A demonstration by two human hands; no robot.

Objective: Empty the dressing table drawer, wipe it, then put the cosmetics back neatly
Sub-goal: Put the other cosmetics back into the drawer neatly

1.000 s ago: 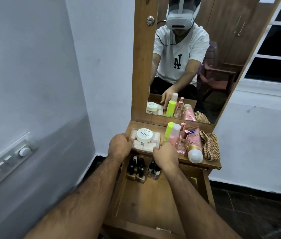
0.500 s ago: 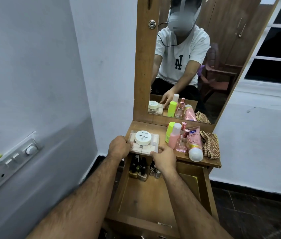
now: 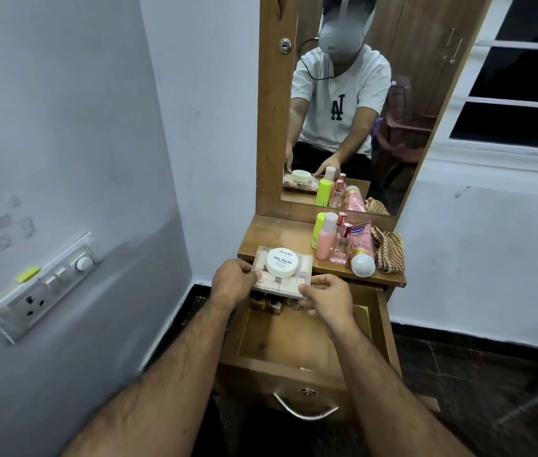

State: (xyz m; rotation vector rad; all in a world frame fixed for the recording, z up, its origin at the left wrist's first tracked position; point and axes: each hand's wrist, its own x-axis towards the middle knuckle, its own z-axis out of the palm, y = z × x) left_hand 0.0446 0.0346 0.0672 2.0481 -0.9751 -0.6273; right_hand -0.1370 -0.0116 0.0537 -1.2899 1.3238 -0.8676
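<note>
Clear box (image 3: 294, 285): one second ago it lay flat on the worktop (image 3: 274, 235); now it sticks out past the front edge, over the open drawer (image 3: 294, 347).
White jar (image 3: 282, 261): it came forward together with the box and still sits on its lid.
Left hand (image 3: 233, 285): it drew back toward the person, its grip still on the left end of the box.
Right hand (image 3: 328, 300): it drew back too, now holding the near right corner over the drawer.

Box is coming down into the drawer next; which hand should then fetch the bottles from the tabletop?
Right, probably. The right hand holds the clear box's near right corner, on the side where the pink bottle and tube stand. The left hand grips the box's left edge, farther away.
</note>
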